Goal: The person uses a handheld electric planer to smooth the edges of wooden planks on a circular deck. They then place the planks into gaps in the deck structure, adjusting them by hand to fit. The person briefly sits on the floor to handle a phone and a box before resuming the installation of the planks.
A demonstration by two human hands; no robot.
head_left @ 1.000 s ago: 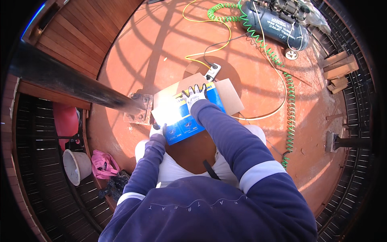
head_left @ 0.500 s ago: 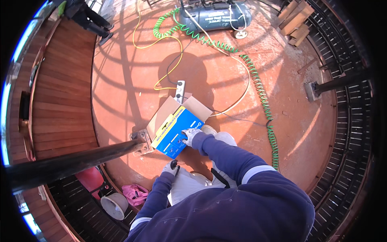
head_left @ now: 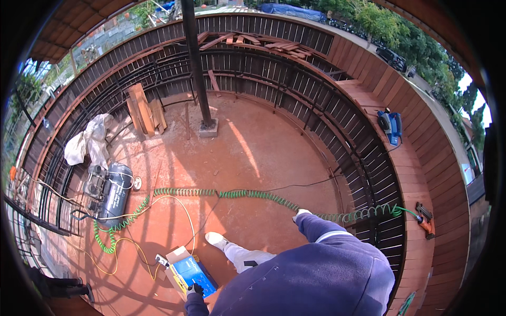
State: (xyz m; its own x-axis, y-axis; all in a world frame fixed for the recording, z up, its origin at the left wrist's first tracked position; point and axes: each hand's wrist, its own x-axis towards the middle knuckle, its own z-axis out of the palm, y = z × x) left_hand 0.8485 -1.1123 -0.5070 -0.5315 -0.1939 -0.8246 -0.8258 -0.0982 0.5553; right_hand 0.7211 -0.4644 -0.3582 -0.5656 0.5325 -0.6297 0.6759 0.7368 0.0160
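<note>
My right hand (head_left: 302, 214), in a pale glove, reaches out to the right, closed around the green coiled air hose (head_left: 258, 195). Past that hand the hose stretches on toward an orange-and-black nail gun (head_left: 426, 224) on the wooden bench. Low in the view, my left hand (head_left: 195, 289) is closed around something dark that I cannot make out. It is right by the near edge of a blue-and-yellow cardboard box (head_left: 194, 275), whose brown flaps stand open. The box is on the reddish floor, to the left of my outstretched foot.
A dark air compressor (head_left: 116, 195) stands at the left, with wood pieces (head_left: 141, 111) and a pale sheet (head_left: 90, 142) beyond. A white power strip (head_left: 162, 260) and yellow cord lie near the box. A blue power tool (head_left: 391, 126) rests on the curved bench. A black post (head_left: 196, 63) rises from the floor.
My view has swung right, toward the curved bench. My right hand has left the box and now grips the hose. The left hand is still by the box.
</note>
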